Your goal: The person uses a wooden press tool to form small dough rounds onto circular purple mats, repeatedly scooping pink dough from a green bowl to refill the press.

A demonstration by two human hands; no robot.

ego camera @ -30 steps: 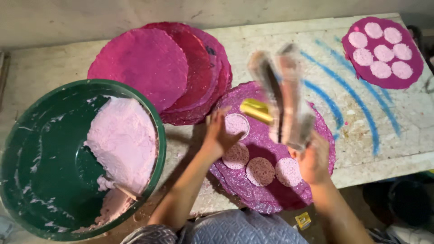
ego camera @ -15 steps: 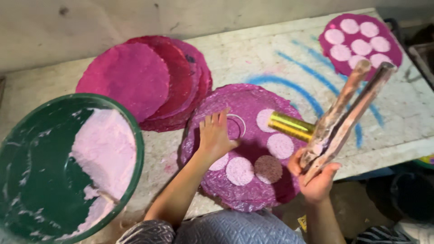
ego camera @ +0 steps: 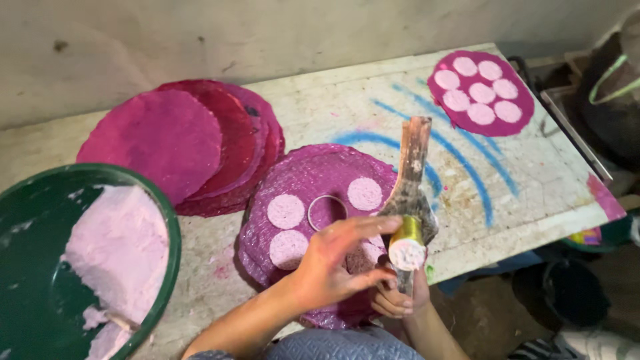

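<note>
The right hand (ego camera: 400, 297) pinches the stiff wooden press (ego camera: 410, 187) low; the left hand (ego camera: 337, 257), spread, nears its soft dough plug (ego camera: 407, 253).

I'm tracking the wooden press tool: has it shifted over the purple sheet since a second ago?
Yes. The wooden press tool came down toward the sheet's near right edge, beside the left hand.
</note>
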